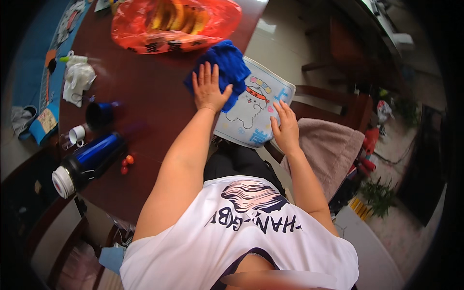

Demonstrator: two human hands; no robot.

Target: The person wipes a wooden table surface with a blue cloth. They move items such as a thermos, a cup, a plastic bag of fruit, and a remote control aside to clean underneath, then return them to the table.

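My left hand lies flat, fingers spread, on a crumpled blue cloth. The cloth rests partly on the dark red tabletop and partly over a pale mat with a cartoon dog printed on it. This mat overhangs the table's right edge. At its right side is my right hand, fingers apart, near or touching the mat's edge; contact is hard to tell. Nothing shows between the fingers of my right hand.
Bananas lie in a red plastic bag at the table's far end. To the left are a blue vacuum flask, a white mug, small red fruits and a white plastic bag. A chair holds a brown towel.
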